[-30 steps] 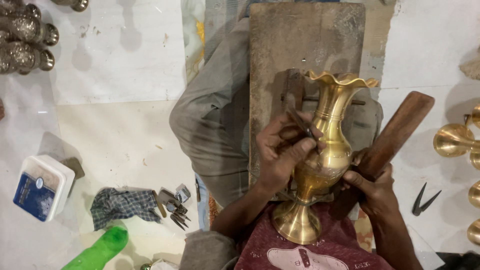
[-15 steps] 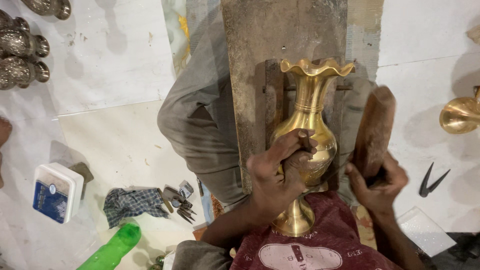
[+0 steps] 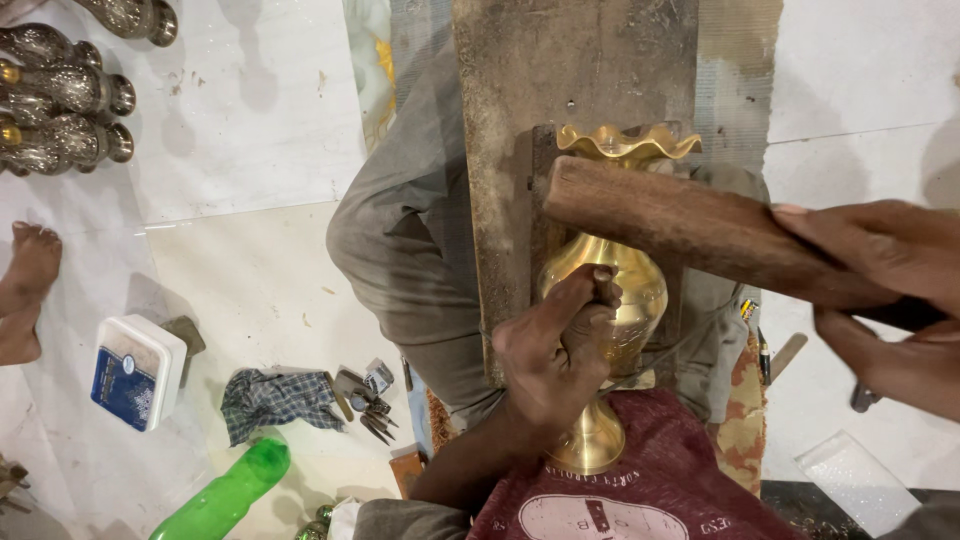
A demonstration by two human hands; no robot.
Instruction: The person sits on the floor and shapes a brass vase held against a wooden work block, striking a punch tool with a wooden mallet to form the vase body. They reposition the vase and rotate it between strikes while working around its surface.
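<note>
Brass vase [image 3: 612, 300] lies on a wood plank [image 3: 570, 90]. The left hand [image 3: 550, 355] pinches a small tool against it. The right hand [image 3: 880, 300] grips a wood stick [image 3: 680, 225] above, with open floor [image 3: 250, 260] beside.

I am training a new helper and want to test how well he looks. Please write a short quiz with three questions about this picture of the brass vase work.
1. True or false: the brass vase lies against a wooden board with its wavy rim pointing away from the person.
2. Which hand holds the wooden mallet? A) left hand B) right hand C) neither
3. Fill in: on the floor beside the checked cloth lies a ____ plastic bottle.

Key
1. True.
2. B: the right hand grips the mallet's handle, while the left hand is closed against the vase's belly.
3. Green.
</note>
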